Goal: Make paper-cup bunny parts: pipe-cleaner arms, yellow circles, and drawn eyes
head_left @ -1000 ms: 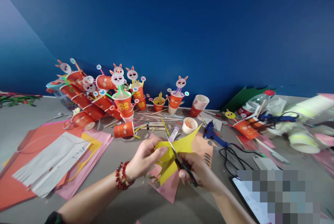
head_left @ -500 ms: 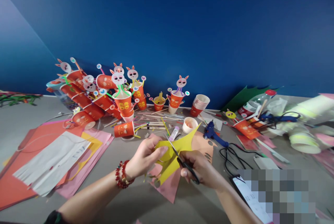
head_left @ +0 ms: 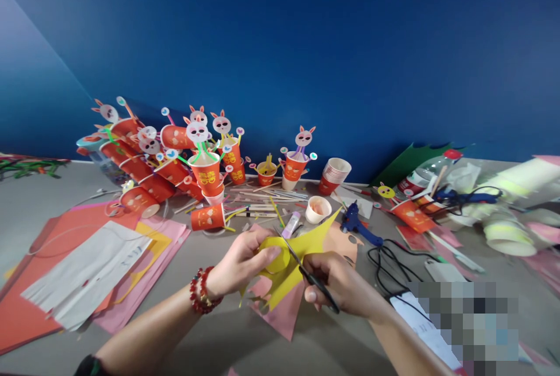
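Observation:
My left hand (head_left: 247, 262) pinches a rounded piece of yellow paper (head_left: 276, 254) between thumb and fingers. Wrapped around the handles of black-handled scissors (head_left: 318, 288), my right hand (head_left: 336, 282) holds the blades along the top right of the rounded piece. A pointed part of the yellow sheet (head_left: 317, 239) sticks out to the upper right, behind the blades. Below the hands lies a pink paper scrap (head_left: 282, 317) on the grey table. The scissor handles are partly hidden by my fingers.
Red paper cups with rabbit heads (head_left: 206, 171) crowd the back left. A blue glue gun (head_left: 359, 223) with a black cord lies to the right, near a small white cup (head_left: 318, 210). Coloured paper sheets (head_left: 157, 259) spread on the left; a bottle (head_left: 431, 171) stands back right.
The scissor blades have closed somewhat and my right hand has shifted slightly right. The rounded yellow piece has turned a little in my left hand.

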A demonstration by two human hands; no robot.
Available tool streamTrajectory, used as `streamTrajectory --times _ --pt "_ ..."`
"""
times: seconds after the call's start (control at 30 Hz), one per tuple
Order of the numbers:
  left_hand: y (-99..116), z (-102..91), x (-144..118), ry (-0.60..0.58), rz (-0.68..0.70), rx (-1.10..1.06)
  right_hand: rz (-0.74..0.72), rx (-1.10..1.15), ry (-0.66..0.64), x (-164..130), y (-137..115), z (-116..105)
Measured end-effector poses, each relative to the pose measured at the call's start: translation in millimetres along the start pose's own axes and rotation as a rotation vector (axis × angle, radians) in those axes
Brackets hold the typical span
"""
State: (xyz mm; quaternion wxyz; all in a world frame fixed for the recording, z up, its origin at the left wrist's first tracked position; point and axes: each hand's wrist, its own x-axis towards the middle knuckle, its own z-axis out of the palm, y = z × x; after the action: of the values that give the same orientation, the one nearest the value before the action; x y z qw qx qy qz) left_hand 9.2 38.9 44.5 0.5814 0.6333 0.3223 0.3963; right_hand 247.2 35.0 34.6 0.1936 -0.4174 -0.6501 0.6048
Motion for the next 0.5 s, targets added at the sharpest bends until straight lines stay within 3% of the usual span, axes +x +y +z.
streamTrajectory --times 0.17,0.5 --pt "3.6 -2.1 1.1 -0.024 0.028 0.054 -0.007 -0.097 -0.004 0.0 -6.2 -3.9" --pt "4.8 -4.7 2.2 -0.046 0.01 0.034 0.038 -0.012 -0.044 2.4 -7.0 -7.5"
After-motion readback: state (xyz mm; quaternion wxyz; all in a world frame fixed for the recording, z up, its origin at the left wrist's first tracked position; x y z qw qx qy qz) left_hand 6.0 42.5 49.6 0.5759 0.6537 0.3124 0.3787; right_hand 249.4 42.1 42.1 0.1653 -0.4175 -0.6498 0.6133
